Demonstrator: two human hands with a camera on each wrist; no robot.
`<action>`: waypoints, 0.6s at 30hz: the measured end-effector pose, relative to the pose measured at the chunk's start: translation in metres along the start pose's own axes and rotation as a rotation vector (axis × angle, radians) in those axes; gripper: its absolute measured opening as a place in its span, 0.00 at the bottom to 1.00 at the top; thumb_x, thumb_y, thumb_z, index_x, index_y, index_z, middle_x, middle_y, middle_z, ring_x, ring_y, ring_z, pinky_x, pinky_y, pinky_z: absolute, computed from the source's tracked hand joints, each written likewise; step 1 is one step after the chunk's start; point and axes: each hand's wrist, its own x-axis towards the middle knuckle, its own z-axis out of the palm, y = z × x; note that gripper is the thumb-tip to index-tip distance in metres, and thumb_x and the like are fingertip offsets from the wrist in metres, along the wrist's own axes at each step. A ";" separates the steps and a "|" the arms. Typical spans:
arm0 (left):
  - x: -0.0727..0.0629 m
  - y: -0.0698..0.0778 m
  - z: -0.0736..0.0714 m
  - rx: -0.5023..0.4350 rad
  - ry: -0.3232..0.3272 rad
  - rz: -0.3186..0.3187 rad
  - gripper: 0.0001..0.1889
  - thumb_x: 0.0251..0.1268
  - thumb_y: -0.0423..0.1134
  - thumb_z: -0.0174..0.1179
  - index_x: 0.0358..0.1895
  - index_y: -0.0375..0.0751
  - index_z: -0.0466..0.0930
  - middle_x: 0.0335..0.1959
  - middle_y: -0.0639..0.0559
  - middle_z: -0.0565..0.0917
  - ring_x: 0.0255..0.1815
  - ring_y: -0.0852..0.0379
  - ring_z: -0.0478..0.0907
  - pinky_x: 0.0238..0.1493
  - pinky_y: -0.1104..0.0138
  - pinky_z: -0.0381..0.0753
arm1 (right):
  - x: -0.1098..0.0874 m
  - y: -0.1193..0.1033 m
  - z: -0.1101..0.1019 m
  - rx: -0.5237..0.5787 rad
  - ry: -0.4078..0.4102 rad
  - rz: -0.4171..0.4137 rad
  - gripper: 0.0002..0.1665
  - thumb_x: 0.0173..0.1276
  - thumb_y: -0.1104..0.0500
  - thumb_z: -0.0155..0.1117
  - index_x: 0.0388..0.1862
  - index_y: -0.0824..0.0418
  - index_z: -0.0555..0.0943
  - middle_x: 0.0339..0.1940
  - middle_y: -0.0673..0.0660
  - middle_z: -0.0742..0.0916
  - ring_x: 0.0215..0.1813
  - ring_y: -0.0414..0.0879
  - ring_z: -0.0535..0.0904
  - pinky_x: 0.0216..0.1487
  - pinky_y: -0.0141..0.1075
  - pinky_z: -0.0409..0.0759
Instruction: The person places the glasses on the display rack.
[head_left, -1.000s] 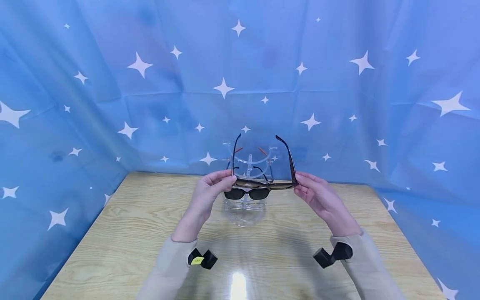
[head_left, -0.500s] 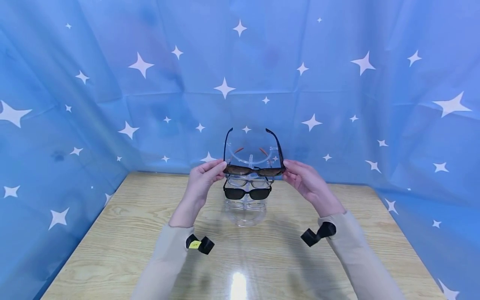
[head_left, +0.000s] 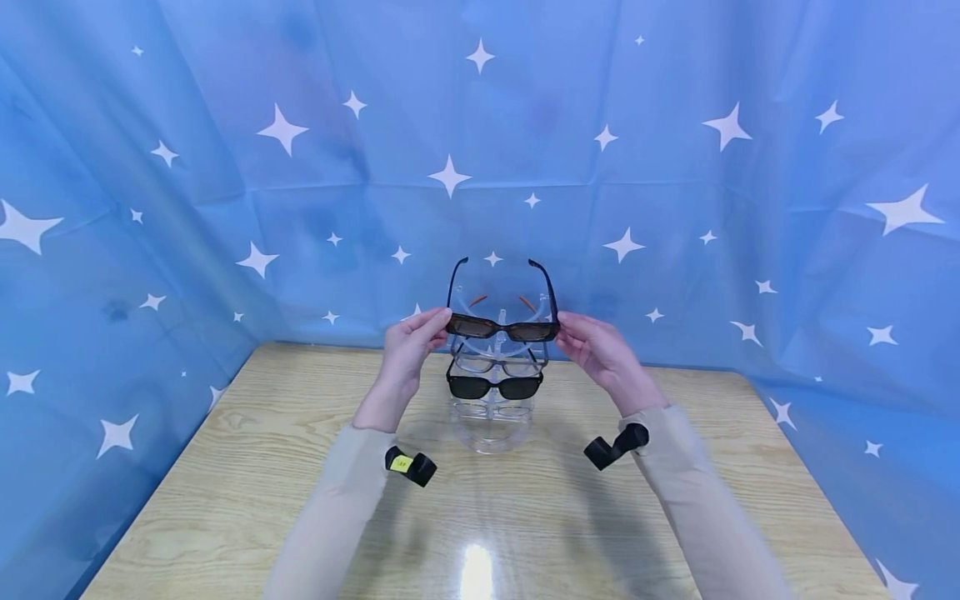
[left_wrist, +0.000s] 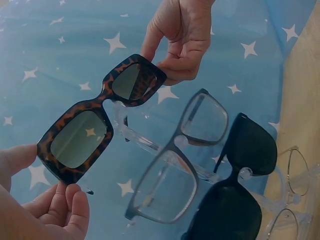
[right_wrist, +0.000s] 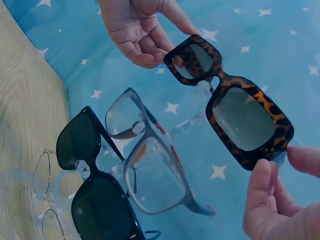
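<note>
Tortoiseshell sunglasses (head_left: 502, 328) with dark rectangular lenses are held level at the top of a clear display stand (head_left: 487, 440), temples pointing to the back. The left hand (head_left: 412, 343) pinches one outer corner of the frame between thumb and fingers, and the right hand (head_left: 597, 348) pinches the other. Both wrist views show the bridge of the sunglasses (left_wrist: 102, 95) right at the stand's top nose piece (right_wrist: 204, 92). Below on the stand sit grey-framed clear eyeglasses (left_wrist: 170, 170), then black sunglasses (head_left: 495, 387), then thin wire-rimmed glasses (head_left: 491, 410) lowest.
The stand is on a light wood-grain table (head_left: 262, 500). A blue curtain (head_left: 675, 208) with white stars hangs behind and along both sides. Each sleeve carries a black wrist camera, such as the left camera (head_left: 420, 469).
Both hands have carried the tortoiseshell sunglasses up and slightly left, from in front of the lower tiers to the stand's top. The grey eyeglasses beneath have come into view.
</note>
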 end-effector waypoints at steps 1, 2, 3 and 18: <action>0.001 -0.001 0.000 -0.008 0.004 -0.003 0.19 0.61 0.37 0.62 0.52 0.27 0.77 0.25 0.56 0.80 0.28 0.62 0.76 0.42 0.70 0.79 | 0.001 0.001 -0.001 0.002 0.001 0.002 0.06 0.67 0.66 0.58 0.31 0.61 0.81 0.24 0.53 0.84 0.28 0.41 0.79 0.35 0.27 0.81; 0.002 -0.002 0.001 -0.014 0.006 -0.006 0.19 0.61 0.37 0.62 0.52 0.27 0.77 0.24 0.56 0.80 0.27 0.62 0.76 0.41 0.71 0.80 | 0.002 0.001 -0.001 0.000 0.004 0.002 0.06 0.67 0.65 0.58 0.32 0.61 0.81 0.24 0.53 0.84 0.28 0.41 0.79 0.35 0.27 0.81; 0.002 -0.003 0.001 -0.016 0.007 -0.007 0.19 0.61 0.36 0.62 0.52 0.26 0.77 0.24 0.56 0.80 0.27 0.62 0.76 0.40 0.72 0.79 | 0.002 0.002 -0.002 0.001 0.004 0.001 0.06 0.67 0.66 0.58 0.32 0.61 0.81 0.24 0.53 0.84 0.28 0.41 0.80 0.35 0.27 0.81; 0.007 -0.008 0.001 0.010 0.006 -0.025 0.20 0.62 0.38 0.62 0.52 0.26 0.77 0.34 0.52 0.81 0.32 0.59 0.77 0.44 0.69 0.80 | 0.003 0.006 -0.006 -0.012 -0.001 0.005 0.03 0.68 0.66 0.57 0.38 0.62 0.79 0.26 0.53 0.83 0.28 0.40 0.80 0.36 0.27 0.81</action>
